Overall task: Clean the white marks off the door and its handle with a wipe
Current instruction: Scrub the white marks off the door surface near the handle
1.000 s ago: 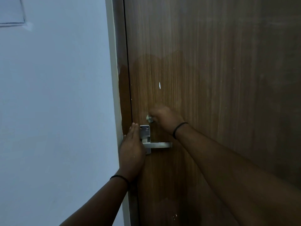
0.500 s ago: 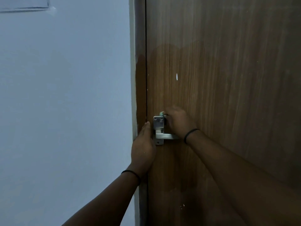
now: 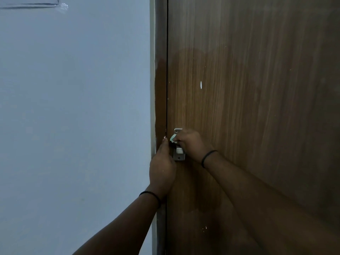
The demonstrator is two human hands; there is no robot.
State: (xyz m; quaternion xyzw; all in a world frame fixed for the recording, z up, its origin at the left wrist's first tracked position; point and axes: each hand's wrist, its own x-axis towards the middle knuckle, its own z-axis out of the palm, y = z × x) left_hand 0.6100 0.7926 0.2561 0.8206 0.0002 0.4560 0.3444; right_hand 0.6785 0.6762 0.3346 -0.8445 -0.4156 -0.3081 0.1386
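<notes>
Two bare forearms, each with a dark band at the wrist, are seen reaching up from the lower edge toward a brown wood-grain door (image 3: pixel 257 89). The left hand (image 3: pixel 161 168) is laid against the door's edge and the dark frame (image 3: pixel 160 89), its fingers straight and pointing upward, nothing held in its grip. Just beside it, the right hand (image 3: pixel 189 142) is curled round a small pale greenish wipe (image 3: pixel 172 138), which is pinched in the fingertips and pressed to the metal handle plate (image 3: pixel 178 153). The plate is mounted upright near the door's left edge, its long axis vertical; one screw hole is seen at its top and one at its foot, while the lever itself is hidden behind the right hand. One slim white mark (image 3: pixel 201 85), also upright, is left on the panel above the handle, and a few small white specks (image 3: pixel 204 228) are scattered lower down. A darker sheen is spread over the wood around the handle. One door, one handle plate and one wipe are counted. To the left, a plain pale blue-grey wall (image 3: pixel 73 116) is shown, with a taped sheet's corner (image 3: pixel 63 6) at the top.
</notes>
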